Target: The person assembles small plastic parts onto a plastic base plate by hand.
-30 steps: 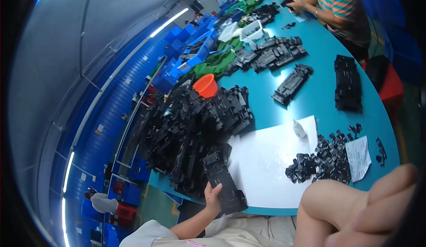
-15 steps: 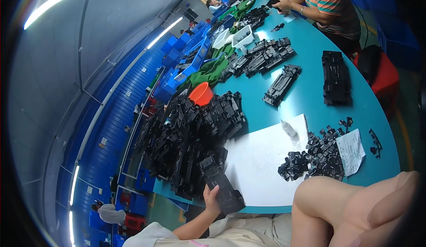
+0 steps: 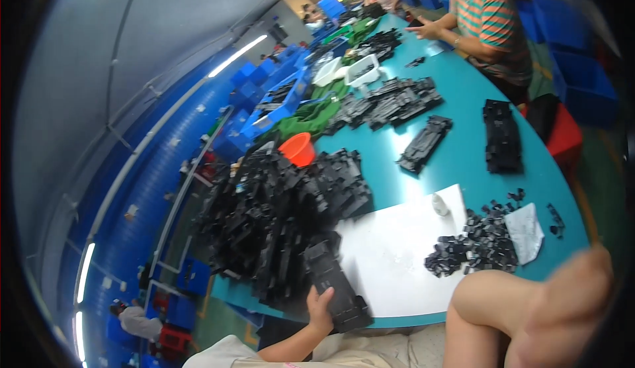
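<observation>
My left hand (image 3: pixel 320 308) grips the side of a long black plastic tray-like part (image 3: pixel 334 285), its thumb across the face. The part stands tilted at the table's near edge, beside a big heap of similar black parts (image 3: pixel 264 209). Over at the lower right is my right hand (image 3: pixel 572 295), close to the camera beside a bent bare knee (image 3: pixel 486 295). Motion smears its fingers. A white sheet (image 3: pixel 390 262) lies in front of me, with a small white bottle (image 3: pixel 440 204) and a pile of small black pieces (image 3: pixel 479 245) on and beside it.
A crumpled paper slip (image 3: pixel 524 232) lies on the teal table (image 3: pixel 390 153) right of the small pieces. An orange-red bowl (image 3: pixel 297 149) sits behind the heap. Farther off are two single black parts (image 3: pixel 503 136), white bins (image 3: pixel 362 70) and a seated person in a striped shirt (image 3: pixel 486 24).
The view has tipped, so the table's things sit slightly lower in it. My right hand has moved and is now blurred. My left hand keeps its hold on the black part.
</observation>
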`<state>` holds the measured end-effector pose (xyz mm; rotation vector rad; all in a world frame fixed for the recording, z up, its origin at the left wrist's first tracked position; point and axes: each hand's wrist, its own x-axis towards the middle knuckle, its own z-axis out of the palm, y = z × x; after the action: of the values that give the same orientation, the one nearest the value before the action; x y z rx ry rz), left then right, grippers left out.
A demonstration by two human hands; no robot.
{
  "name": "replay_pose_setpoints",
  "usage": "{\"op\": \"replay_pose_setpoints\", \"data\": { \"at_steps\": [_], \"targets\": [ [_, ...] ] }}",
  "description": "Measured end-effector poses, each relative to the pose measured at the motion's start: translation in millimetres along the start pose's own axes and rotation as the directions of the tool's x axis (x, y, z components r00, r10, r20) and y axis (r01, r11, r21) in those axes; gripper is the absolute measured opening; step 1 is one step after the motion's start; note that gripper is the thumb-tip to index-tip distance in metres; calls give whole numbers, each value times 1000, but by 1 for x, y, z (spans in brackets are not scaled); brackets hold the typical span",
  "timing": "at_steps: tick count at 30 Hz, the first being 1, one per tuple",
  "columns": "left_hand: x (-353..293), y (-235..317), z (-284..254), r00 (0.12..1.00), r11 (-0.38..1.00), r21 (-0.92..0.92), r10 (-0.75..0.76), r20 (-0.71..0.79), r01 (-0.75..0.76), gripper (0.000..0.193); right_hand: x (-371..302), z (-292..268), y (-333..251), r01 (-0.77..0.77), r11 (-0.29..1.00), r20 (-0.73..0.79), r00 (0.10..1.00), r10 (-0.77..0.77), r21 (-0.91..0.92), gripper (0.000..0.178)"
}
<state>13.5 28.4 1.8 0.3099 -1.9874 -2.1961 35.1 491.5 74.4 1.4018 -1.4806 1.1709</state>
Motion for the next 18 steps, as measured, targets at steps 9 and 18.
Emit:
{"op": "replay_pose_setpoints", "data": {
  "at_steps": [9, 18],
  "targets": [
    [5, -1, -8, 992, 985, -163, -30, 121, 49, 29, 183, 134, 9, -52, 977, -760, 637, -129, -209, 82],
    [11, 9, -22, 996, 990, -136, -27, 91, 39, 31, 16, 124, -60, -217, 969, -776, 629, 47, -117, 66]
  ]
}}
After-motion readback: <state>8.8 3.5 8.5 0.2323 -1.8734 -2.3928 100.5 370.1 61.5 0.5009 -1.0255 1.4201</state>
